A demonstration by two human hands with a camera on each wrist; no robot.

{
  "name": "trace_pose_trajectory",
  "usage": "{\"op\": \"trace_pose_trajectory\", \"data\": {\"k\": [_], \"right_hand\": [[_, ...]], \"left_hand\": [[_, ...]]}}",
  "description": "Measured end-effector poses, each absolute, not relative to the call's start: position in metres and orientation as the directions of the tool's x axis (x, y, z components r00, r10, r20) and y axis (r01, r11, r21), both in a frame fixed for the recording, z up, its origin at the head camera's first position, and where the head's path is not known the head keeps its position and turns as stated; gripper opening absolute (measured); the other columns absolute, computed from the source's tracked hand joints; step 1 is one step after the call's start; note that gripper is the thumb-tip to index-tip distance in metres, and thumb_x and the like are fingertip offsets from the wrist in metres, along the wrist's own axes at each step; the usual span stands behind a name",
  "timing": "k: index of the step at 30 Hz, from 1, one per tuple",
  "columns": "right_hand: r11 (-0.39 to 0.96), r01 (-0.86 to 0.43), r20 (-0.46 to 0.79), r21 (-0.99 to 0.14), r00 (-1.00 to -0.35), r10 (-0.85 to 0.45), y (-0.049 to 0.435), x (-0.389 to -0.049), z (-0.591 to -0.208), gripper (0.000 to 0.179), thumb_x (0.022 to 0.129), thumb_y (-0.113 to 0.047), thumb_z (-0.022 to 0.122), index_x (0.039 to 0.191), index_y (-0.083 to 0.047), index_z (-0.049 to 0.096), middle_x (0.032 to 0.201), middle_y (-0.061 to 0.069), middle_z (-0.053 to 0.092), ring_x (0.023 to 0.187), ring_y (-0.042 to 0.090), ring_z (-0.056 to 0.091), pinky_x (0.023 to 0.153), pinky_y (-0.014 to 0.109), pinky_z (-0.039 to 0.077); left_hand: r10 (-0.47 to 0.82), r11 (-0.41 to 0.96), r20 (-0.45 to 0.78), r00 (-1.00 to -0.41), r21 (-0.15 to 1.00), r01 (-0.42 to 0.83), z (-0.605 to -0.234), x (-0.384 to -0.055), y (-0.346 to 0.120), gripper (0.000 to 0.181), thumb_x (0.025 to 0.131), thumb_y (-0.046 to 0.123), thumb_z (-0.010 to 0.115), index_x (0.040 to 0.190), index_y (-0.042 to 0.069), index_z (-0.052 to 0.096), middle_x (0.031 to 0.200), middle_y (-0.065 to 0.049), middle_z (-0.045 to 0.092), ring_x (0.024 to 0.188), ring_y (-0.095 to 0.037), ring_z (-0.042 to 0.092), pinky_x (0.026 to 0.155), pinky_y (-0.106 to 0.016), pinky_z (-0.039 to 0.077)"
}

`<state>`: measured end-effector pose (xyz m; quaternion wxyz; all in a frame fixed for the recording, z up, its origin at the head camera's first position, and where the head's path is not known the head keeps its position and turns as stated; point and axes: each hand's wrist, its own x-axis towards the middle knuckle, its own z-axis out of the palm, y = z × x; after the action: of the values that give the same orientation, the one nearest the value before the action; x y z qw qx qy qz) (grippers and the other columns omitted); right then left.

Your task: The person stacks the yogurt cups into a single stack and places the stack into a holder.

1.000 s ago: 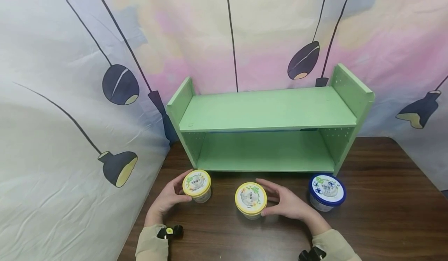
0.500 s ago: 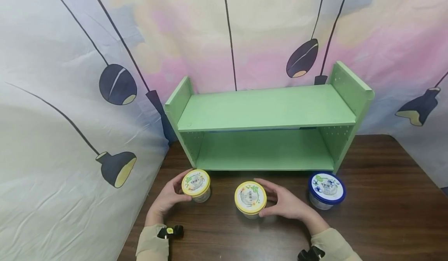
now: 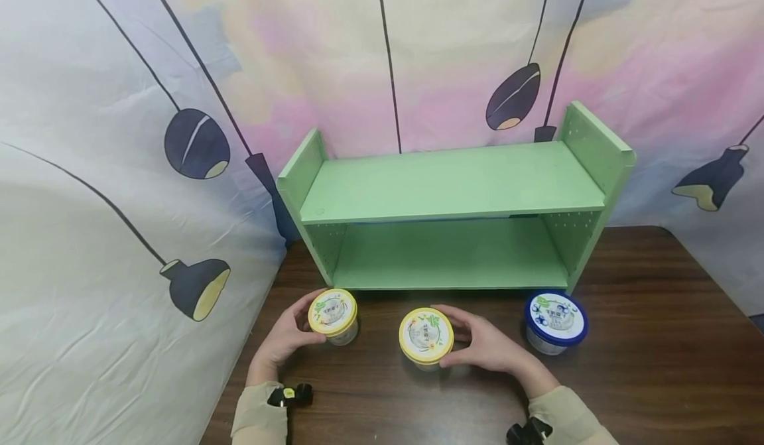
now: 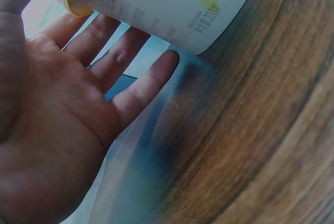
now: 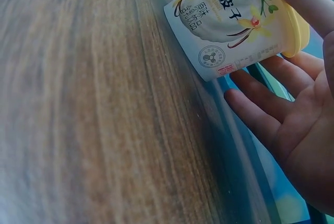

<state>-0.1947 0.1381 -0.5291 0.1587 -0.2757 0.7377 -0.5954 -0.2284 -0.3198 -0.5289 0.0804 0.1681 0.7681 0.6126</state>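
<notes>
In the head view, two dairy cups with yellow lids stand upright on the table in front of the shelf. My left hand (image 3: 285,340) holds the left yellow-lidded cup (image 3: 333,316) between thumb and fingers, from its left side. The other yellow-lidded cup (image 3: 426,335) is gripped at its right side by my right hand (image 3: 486,344). Up close in the left wrist view, the fingers (image 4: 120,51) reach behind the white cup wall (image 4: 172,4). The right wrist view shows printed writing and a flower on its white cup (image 5: 224,20); the fingers lie behind it.
A blue-lidded cup (image 3: 556,322) stands right of my right hand. Behind the cups is a green two-tier shelf (image 3: 453,183) with raised sides. The dark wood table (image 3: 662,339) runs back to a printed cloth backdrop (image 3: 447,54).
The head view shifts slightly. Both hands and all the cups keep their places on the table.
</notes>
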Motion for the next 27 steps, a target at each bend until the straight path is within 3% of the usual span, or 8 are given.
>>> {"op": "trace_pose_trajectory", "data": {"k": [13, 22, 27], "right_hand": [[0.162, -0.217, 0.085, -0.963, -0.81, -0.58, 0.138, -0.195, -0.53, 0.096, 0.083, -0.025, 0.096, 0.162, -0.011, 0.044, 0.154, 0.01, 0.058, 0.141, 0.027, 0.056, 0.108, 0.032, 0.051], [0.174, -0.214, 0.075, -0.961, -0.81, -0.581, 0.138, -0.195, -0.53, 0.096, 0.083, -0.026, 0.096, 0.162, -0.011, 0.044, 0.155, 0.011, 0.058, 0.141, 0.03, 0.056, 0.108, 0.032, 0.051], [0.168, -0.21, 0.074, -0.963, -0.809, -0.584, 0.138, -0.195, -0.53, 0.096, 0.083, -0.026, 0.096, 0.162, -0.01, 0.043, 0.155, 0.012, 0.058, 0.14, 0.031, 0.057, 0.107, 0.032, 0.051]], "left_hand": [[0.387, 0.172, 0.088, -0.918, 0.971, 0.165, -0.525, -0.229, -0.316, 0.096, 0.076, 0.0, 0.095, 0.159, 0.009, 0.049, 0.155, -0.008, 0.056, 0.135, -0.017, 0.056, 0.104, -0.03, 0.049], [0.494, 0.137, 0.185, -0.85, 0.949, 0.286, -0.501, -0.23, -0.292, 0.096, 0.076, 0.001, 0.095, 0.16, 0.009, 0.049, 0.155, -0.011, 0.056, 0.141, -0.018, 0.052, 0.111, -0.026, 0.044], [0.54, 0.078, 0.22, -0.812, 0.948, 0.309, -0.487, -0.228, -0.273, 0.099, 0.073, 0.001, 0.096, 0.159, 0.008, 0.049, 0.153, -0.013, 0.058, 0.139, -0.022, 0.055, 0.11, -0.032, 0.047]]}}
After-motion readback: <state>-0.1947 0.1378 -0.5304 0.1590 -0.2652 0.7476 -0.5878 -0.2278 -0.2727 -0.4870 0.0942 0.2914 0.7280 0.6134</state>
